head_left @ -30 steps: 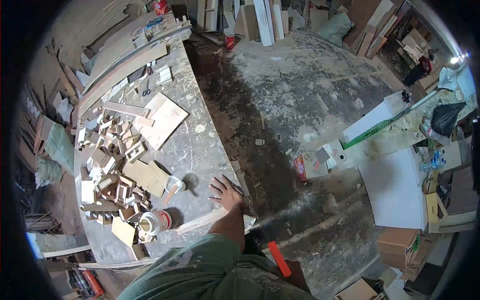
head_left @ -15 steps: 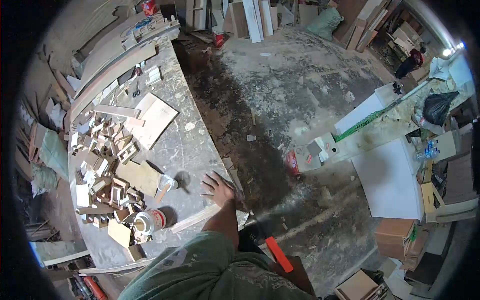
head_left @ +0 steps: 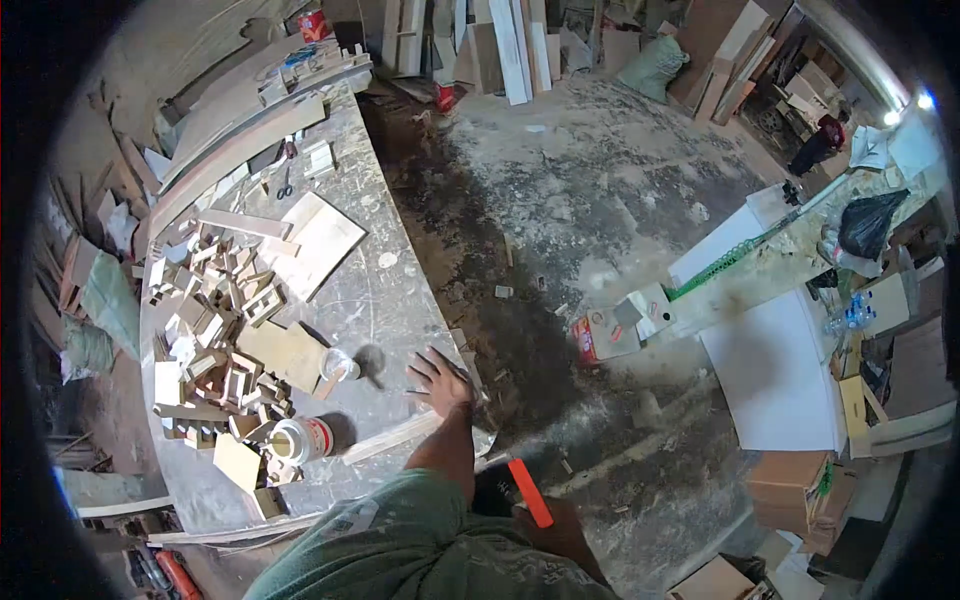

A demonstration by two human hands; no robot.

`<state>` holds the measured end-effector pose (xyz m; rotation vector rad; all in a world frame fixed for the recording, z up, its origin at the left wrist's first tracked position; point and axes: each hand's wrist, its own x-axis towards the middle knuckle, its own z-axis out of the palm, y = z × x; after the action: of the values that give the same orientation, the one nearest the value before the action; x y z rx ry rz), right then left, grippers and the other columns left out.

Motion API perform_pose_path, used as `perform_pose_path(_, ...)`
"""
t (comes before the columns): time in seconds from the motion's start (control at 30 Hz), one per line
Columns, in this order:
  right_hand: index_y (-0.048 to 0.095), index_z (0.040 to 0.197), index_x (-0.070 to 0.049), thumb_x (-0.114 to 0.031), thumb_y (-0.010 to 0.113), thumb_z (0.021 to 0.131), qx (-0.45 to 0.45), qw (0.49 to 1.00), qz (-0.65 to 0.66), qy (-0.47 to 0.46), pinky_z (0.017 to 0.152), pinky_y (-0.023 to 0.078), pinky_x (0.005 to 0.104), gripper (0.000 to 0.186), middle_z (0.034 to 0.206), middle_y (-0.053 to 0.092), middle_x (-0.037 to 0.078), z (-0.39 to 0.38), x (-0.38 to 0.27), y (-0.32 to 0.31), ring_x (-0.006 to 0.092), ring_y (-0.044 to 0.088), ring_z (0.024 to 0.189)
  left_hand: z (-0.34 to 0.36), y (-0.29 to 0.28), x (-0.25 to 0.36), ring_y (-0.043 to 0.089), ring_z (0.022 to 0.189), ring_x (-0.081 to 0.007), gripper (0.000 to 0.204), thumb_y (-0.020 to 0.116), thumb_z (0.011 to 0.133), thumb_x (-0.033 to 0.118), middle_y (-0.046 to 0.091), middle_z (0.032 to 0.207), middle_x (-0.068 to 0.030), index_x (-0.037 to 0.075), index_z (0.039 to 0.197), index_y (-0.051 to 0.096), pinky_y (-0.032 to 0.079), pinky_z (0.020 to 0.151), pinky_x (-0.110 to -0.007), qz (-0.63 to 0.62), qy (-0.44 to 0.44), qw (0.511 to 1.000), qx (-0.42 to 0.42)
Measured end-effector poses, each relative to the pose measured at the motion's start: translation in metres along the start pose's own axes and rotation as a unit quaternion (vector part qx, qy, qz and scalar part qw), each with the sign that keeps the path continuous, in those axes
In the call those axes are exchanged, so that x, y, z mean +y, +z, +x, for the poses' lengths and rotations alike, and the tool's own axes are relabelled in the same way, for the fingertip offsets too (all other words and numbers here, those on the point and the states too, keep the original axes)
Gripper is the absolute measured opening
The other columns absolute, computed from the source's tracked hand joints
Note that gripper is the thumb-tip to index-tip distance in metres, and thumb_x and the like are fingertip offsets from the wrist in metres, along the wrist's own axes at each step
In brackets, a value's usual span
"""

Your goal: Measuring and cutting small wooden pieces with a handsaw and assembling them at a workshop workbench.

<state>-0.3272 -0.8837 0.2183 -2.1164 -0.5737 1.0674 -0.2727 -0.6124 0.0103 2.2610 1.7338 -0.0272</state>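
Observation:
My left hand lies flat near the right edge of the worktable, fingers spread. By my waist, off the table's near corner, my right hand is closed on a long, flat orange bar; its fingers are partly hidden. A wooden strip rests beside my left forearm. To the left stand a small white cup with a wooden stick and an open white tub with a red label. Many small wood pieces are heaped beyond them.
A square board and dark scissors lie farther up the table. To the right are a bench with a black bag, a white panel and a cardboard box. A person is far off at upper right.
My right hand and the orange bar have swung up and to the left, towards the table's corner. My left hand stays flat on the table. The view has shifted slightly.

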Motion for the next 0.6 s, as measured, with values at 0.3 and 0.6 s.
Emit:
perform_pose_path(0.3, 0.061, 0.086, -0.002, -0.038, 0.069, 0.088, -0.016, 1.000, 0.011, -0.007, 0.060, 0.049, 0.0424, 0.037, 0.066, 0.060, 0.016, 0.013, -0.033, -0.003, 0.0326, 0.063, 0.063, 0.005, 0.006, -0.004, 0.004, 0.148, -0.0414, 0.067, 0.041, 0.094, 0.028, 0.008, 0.163, -0.0125, 0.020, 0.155, 0.017, 0.003, 0.107, -0.076, -0.005, -0.016, 1.000, 0.008)
perform_pose_path(0.6, 0.059, 0.083, 0.001, -0.033, 0.069, 0.088, 0.010, 0.998, 0.055, 0.012, 0.061, 0.048, 0.0410, 0.035, 0.066, 0.059, 0.015, -0.001, -0.045, -0.016, 0.0235, 0.060, 0.063, 0.008, -0.003, 0.001, 0.005, 0.149, -0.0395, 0.066, 0.043, 0.094, 0.028, 0.008, 0.163, -0.0116, 0.021, 0.155, 0.017, 0.007, 0.108, -0.075, -0.023, -0.037, 0.999, 0.008)
